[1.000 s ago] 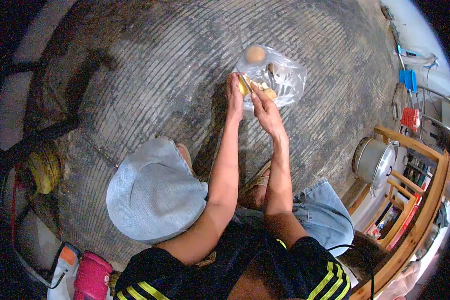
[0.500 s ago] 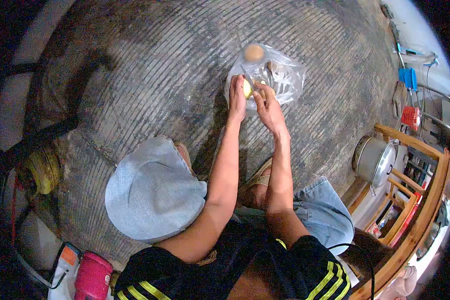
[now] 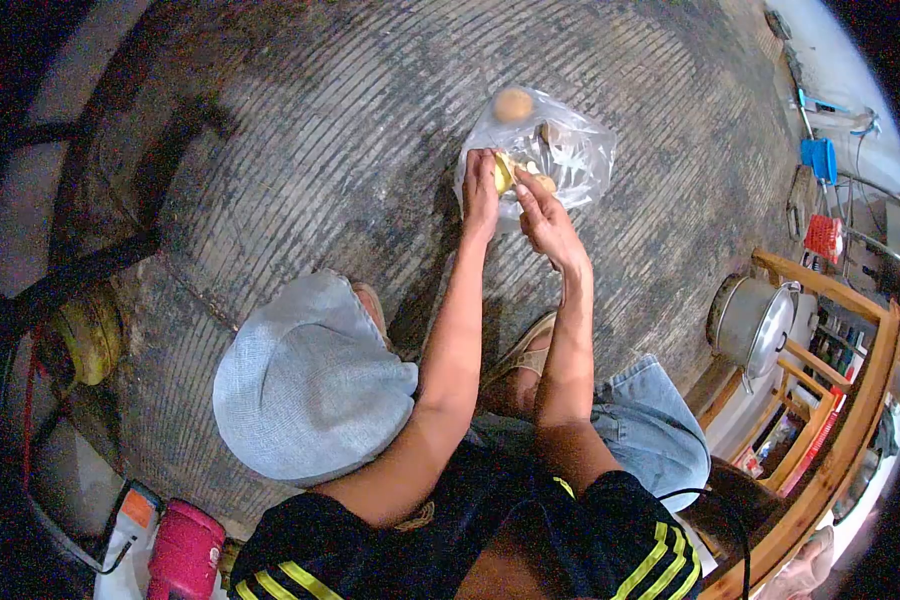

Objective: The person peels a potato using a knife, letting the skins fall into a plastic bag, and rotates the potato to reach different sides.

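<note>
My left hand [image 3: 481, 192] is wrapped around a partly peeled potato [image 3: 503, 174], whose pale yellow flesh faces right. My right hand [image 3: 550, 228] is closed on a knife, held close against the potato's right side; its blade is hardly visible now. Both hands are over a clear plastic bag [image 3: 595, 150] spread on the floor. On the bag's far edge rests a round, light brown potato [image 3: 513, 104]. Pale and brownish pieces, perhaps peelings, lie on the plastic near my fingers, too small to tell clearly.
Grooved concrete floor [image 3: 350, 130] surrounds the bag. To the right, a lidded metal pot [image 3: 745, 320] stands by a wooden frame [image 3: 820, 270]. A blue dustpan [image 3: 818, 158] and red basket-like item [image 3: 823, 237] are farther off. Lower left are a pink container [image 3: 185, 550] and yellowish-green cylinder [image 3: 85, 340].
My right hand has shifted slightly right and down, and the knife blade, plain earlier, hardly shows. The potato in my left hand has turned and shows more peeled surface.
</note>
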The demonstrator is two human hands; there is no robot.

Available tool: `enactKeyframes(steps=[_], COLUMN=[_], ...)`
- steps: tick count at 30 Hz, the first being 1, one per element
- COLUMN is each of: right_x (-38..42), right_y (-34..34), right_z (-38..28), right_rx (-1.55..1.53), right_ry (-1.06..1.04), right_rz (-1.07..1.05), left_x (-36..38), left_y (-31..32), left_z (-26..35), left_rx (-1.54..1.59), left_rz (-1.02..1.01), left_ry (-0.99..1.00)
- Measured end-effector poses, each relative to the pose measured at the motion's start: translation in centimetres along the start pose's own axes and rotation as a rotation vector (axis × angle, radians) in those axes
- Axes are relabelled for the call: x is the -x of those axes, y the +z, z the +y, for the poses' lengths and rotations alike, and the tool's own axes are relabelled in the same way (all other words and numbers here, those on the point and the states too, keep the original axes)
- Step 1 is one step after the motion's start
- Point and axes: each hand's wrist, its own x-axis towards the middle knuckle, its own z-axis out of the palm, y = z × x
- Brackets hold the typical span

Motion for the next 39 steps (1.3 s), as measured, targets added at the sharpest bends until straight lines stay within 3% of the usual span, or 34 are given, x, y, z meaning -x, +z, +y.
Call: enactKeyframes(steps=[4, 12, 15, 18, 24, 27, 33, 36, 39], right_x=[-0.1, -1.6, -1.5, -1.8, -2.2, -1.8, -1.8, -2.4, -2.9], right_y=[-0.1, 0.9, 0.7, 0.9, 1.1, 1.1, 1.1, 0.9, 0.4], right_z=[0.1, 1.9, 1.0, 1.6, 1.6, 0.8, 1.1, 1.8, 2.7], right_rx=[0.026, 0.257, 0.306, 0.3, 0.381, 0.422, 0.389, 0.388, 0.321], right_ry=[-0.05, -0.19, -0.026, -0.192, -0.27, -0.182, -0.317, -0.185, -0.183], right_rz=[-0.03, 0.101, 0.088, 0.164, 0.251, 0.26, 0.311, 0.297, 0.239], left_x=[-0.1, -0.6, -0.2, -0.3, -0.1, 0.0, -0.3, 0.1, 0.1], left_y=[0.2, -0.4, 0.1, 0.0, 0.0, 0.1, 0.0, 0.3, 0.3], left_z=[-0.6, -1.6, -1.4, -1.6, -1.8, -1.5, -1.5, -0.6, -0.3], left_rx=[0.025, 0.135, 0.147, 0.191, 0.132, 0.14, 0.153, 0.147, 0.154], left_rz=[0.055, 0.052, 0.077, 0.069, 0.072, 0.065, 0.048, 0.075, 0.088], left_ry=[0.046, -0.125, -0.157, -0.178, -0.183, -0.181, -0.145, -0.14, -0.155])
